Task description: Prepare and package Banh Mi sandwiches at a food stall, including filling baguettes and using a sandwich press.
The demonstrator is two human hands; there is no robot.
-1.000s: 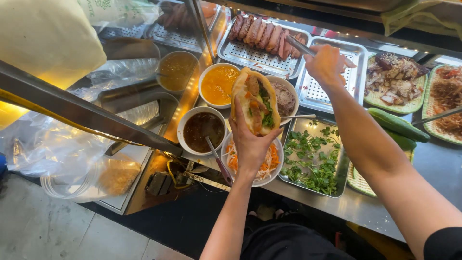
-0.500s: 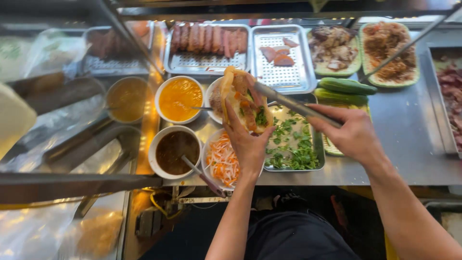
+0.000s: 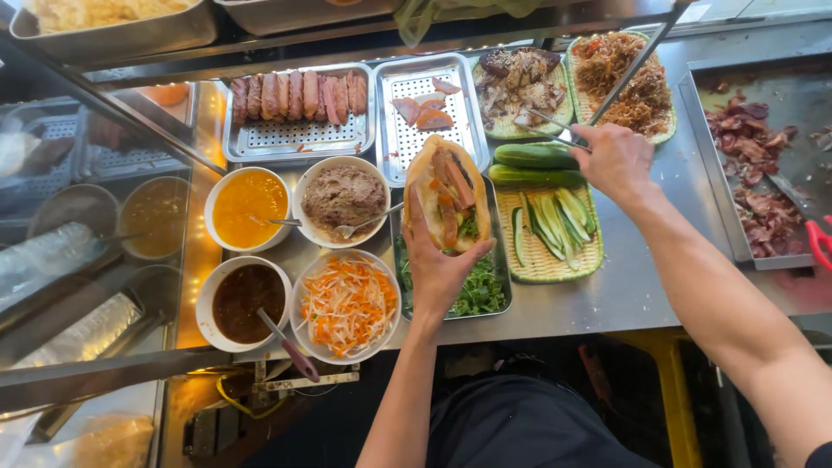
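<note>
Split roll held open over the herb tray, tongs reaching to the meat

The left hand [image 3: 438, 269] is cupped closed around the underside of a split baguette sandwich [image 3: 446, 195], cut side up so the filling of meat, carrot and greens stays in; it sits just above the steel tray of green herbs [image 3: 481, 295], where anything that falls would land back among the toppings. Beyond the sandwich and to its right, the right hand [image 3: 614, 160] is closed on metal tongs [image 3: 546, 126], whose tips point at the plate of chopped roast meat [image 3: 520, 82]. Whole cucumbers [image 3: 533, 156] and a woven tray of cucumber slices [image 3: 550, 225] lie right of the sandwich. Bowls of pâté [image 3: 342, 198], yellow sauce [image 3: 247, 206], dark sauce [image 3: 243, 299] and pickled carrot [image 3: 347, 303] cluster left of it, all within easy reach.
</note>
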